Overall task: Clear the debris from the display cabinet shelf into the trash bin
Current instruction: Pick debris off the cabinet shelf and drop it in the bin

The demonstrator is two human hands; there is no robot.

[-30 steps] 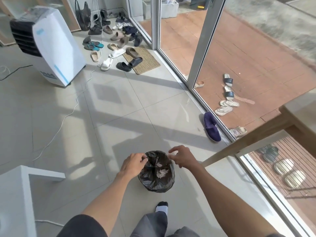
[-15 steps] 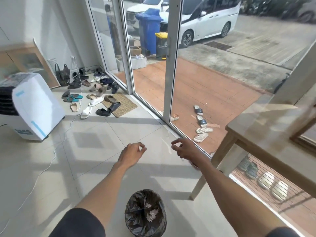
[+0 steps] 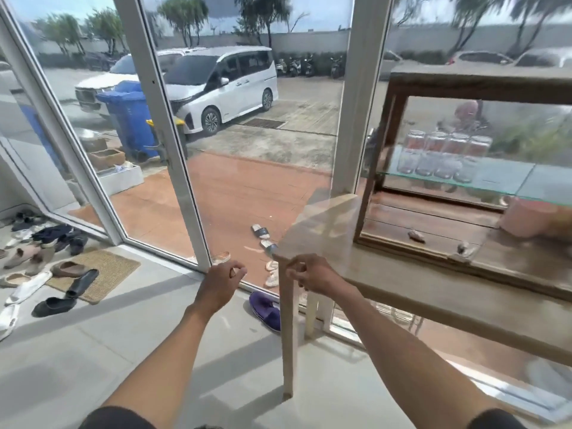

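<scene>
A dark wooden display cabinet (image 3: 483,83) with glass sides stands on a pale wooden table (image 3: 402,283) at the right. Two small crumpled bits of debris lie on its wooden bottom shelf, one (image 3: 416,235) further back and one (image 3: 465,248) nearer the front. Several glass jars (image 3: 439,156) stand on the glass shelf above. My left hand (image 3: 221,281) and my right hand (image 3: 312,275) hover in front of the table's left corner, fingers loosely curled, holding nothing. The trash bin is out of view.
A glass door with white frames (image 3: 161,144) fills the left and centre. Several shoes and a woven mat (image 3: 102,270) lie on the tiled floor at the left; a purple slipper (image 3: 266,311) lies by the table leg (image 3: 289,342). A pink object (image 3: 526,218) sits in the cabinet.
My view has swung up from the black-lined bin on the floor to the cabinet. Both hands have let go of the bin's liner and risen towards the table corner.
</scene>
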